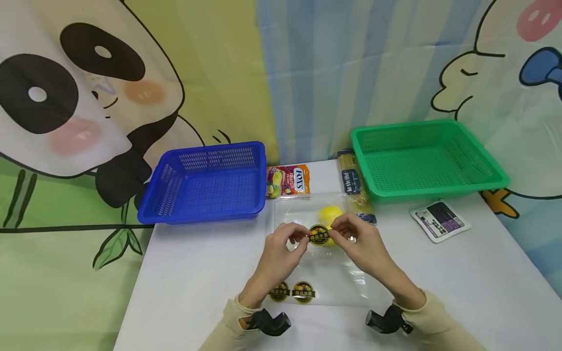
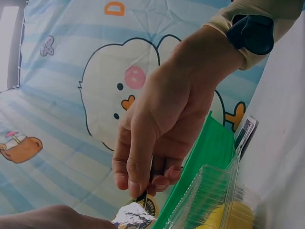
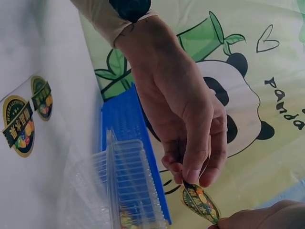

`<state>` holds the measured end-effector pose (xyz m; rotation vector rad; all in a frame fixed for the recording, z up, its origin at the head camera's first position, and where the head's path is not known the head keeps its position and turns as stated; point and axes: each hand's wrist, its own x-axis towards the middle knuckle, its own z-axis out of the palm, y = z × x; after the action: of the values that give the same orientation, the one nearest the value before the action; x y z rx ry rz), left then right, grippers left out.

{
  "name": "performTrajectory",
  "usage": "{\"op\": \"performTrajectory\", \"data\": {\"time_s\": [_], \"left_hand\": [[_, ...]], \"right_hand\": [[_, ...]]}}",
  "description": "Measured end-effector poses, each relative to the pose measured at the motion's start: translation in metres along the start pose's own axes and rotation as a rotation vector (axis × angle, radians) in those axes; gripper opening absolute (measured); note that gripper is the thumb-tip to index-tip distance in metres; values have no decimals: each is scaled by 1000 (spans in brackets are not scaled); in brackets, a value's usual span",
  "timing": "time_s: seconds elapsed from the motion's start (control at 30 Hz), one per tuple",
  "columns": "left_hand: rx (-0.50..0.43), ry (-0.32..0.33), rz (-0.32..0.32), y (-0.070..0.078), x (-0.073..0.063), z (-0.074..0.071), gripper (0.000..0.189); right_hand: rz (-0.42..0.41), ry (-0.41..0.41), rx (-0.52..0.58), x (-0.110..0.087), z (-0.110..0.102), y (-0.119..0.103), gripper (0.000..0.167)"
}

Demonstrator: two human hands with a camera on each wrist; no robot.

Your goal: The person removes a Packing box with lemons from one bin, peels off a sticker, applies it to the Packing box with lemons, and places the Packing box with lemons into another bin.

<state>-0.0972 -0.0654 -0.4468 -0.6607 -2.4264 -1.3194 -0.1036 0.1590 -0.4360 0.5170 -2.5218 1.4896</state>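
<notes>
A round black sticker [image 1: 318, 235] with a gold rim, small coloured fruit and a dark band reading 精品水果 is held over the middle of the white table [image 1: 197, 278], its ends pinched by the left hand [image 1: 283, 251] and the right hand [image 1: 363, 246], thumb against fingers on each. Beneath is an open clear plastic box [image 1: 329, 287] with yellow fruit [image 1: 330, 213] in its far half; two matching stickers [image 1: 303, 292] lie by its near-left corner. Along the table's far edge stand a "FOX'S" "FRUITS" bag [image 1: 288, 181] and a "la Stella" packet [image 1: 353, 183], between a blue basket [image 1: 202, 217] at the far-left corner and a green basket [image 1: 439, 191] at the far right. Toward the right edge lies a white pouch [image 1: 440, 221], its purple-and-black label too small to read.
</notes>
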Motion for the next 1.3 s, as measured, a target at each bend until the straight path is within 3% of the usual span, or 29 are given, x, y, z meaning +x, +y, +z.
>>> {"op": "performTrajectory", "data": {"time_s": [0.33,0.53,0.83,1.07,1.3], "left_hand": [[24,38,-29,-5,1,4,15],[63,71,-87,-8,8,5,14],[152,71,-147,-14,17,12,15],[161,77,-190,-20,21,16,15],[184,67,-194,-24,28,16,15]], "right_hand": [[49,-5,9,6,8,5,15],[61,3,-30,16,16,9,17],[38,35,-87,23,24,18,16],[22,61,-108,27,27,19,16],[22,67,-153,32,31,21,15]]}}
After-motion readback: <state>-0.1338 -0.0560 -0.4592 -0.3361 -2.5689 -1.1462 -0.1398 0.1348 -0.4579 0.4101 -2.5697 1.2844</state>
